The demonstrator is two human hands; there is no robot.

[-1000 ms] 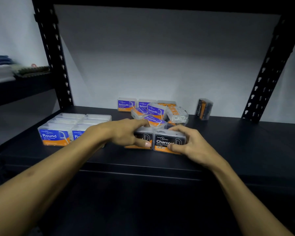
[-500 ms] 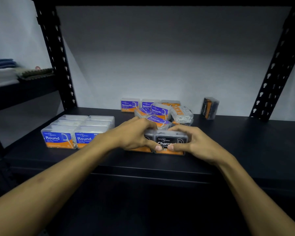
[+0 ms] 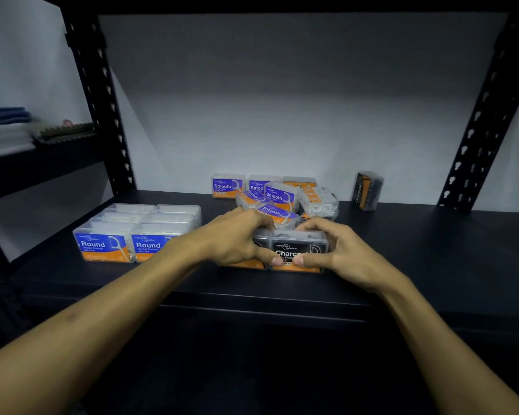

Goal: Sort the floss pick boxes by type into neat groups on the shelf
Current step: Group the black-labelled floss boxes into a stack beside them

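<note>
Black perforated uprights (image 3: 101, 109) frame a pale wall (image 3: 282, 115) (dimly lit); perhaps folded cloths (image 3: 3, 127) lie left.

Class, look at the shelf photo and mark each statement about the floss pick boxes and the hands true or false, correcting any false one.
1. The Round boxes form a tidy block at the left of the shelf. True.
2. Both hands are on the Smooth boxes. False: the left hand and right hand grip the Charcoal boxes at the front.
3. The Smooth boxes lie in a loose pile behind the hands. True.
4. One Charcoal box stands on end, apart at the back right. True.
5. The Round labels are black. False: they are blue with orange below.
</note>
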